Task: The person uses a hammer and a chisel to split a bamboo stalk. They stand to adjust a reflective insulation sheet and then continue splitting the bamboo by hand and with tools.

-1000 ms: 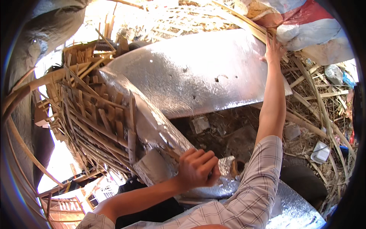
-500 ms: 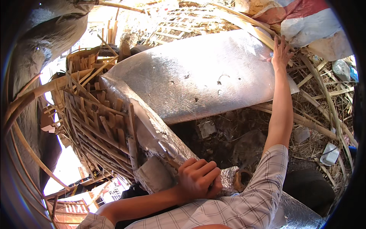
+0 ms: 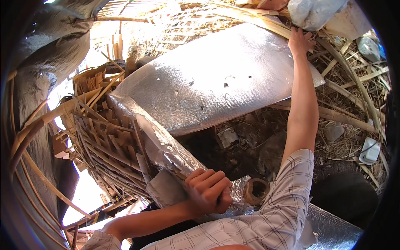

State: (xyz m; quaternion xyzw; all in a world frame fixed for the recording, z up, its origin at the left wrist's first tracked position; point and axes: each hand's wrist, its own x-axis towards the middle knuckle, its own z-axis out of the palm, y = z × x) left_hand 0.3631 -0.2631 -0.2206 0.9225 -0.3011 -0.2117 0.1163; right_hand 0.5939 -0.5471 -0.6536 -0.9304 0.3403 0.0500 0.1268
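We see the left hand (image 3: 208,189) clenched tight on the near lower edge of a silver foil sheet (image 3: 216,83), fingers curled over the crinkled rim where it wraps a woven bamboo frame (image 3: 108,141). The right hand (image 3: 301,41) is stretched far out, palm flat with fingers spread, pressing the sheet's far upper corner; we can't tell for sure whether it pinches the edge or only pushes on it, since the corner is small and near the fisheye rim. From the left grip the sheet runs away and up to the right, its long axis going roughly from the woven frame toward the right hand's corner, so the two hands sit at opposite ends of the sheet, well apart. The left hand is nearer the body and the folded crease; the right is at full arm's reach. The sheet's surface is shiny and dimpled, with a few small holes near its middle, and it looks thin and bendy. Just right of the left grip lies a short hollow bamboo stub (image 3: 256,191), close to the knuckles but apart. Under the sheet's lower edge is dark ground with scraps and dry straw (image 3: 346,104). Beyond the right hand sit light plastic bags (image 3: 316,12). Room around the sheet is tight, with bamboo strips crowding the left and far sides.
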